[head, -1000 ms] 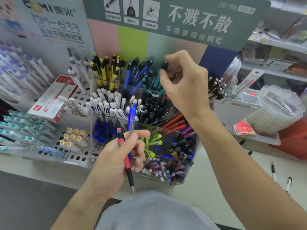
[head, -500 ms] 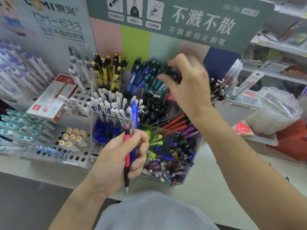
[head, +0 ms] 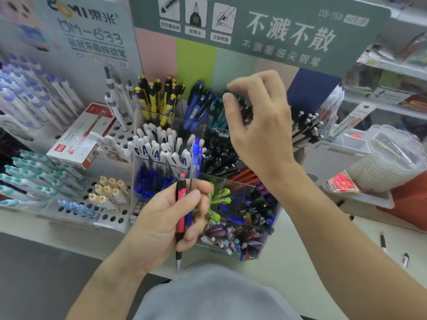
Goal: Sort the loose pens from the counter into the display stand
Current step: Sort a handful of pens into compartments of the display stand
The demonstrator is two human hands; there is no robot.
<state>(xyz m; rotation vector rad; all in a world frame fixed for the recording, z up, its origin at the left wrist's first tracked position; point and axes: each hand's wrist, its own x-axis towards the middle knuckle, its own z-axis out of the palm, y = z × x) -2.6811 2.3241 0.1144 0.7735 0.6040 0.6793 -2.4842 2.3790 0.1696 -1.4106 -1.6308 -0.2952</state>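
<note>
My left hand (head: 159, 222) grips two pens upright in front of the clear display stand (head: 231, 181): a red-and-black pen (head: 180, 215) with its tip down, and a blue pen (head: 195, 155) that stands taller. My right hand (head: 265, 128) is over the stand's back row, with thumb and curled fingertips around the tops of the black pens (head: 245, 112) there. Motion blur hides whether it pinches one. The stand's compartments hold yellow, blue, teal, white, black, orange, green and mixed pens. Loose pens (head: 382, 241) lie on the counter at the right.
A white pegboard rack (head: 111, 218) of teal, blue and yellow-capped pens stands to the left, with a red-and-white pen box (head: 80, 139) on it. A stack of clear plastic cups (head: 388, 162) and red scissors (head: 344, 181) sit at the right. Signboards rise behind the stand.
My right hand moved from the teal pens rightward to the black pens in the back row. My left hand turned the red pen upright beside the blue one.
</note>
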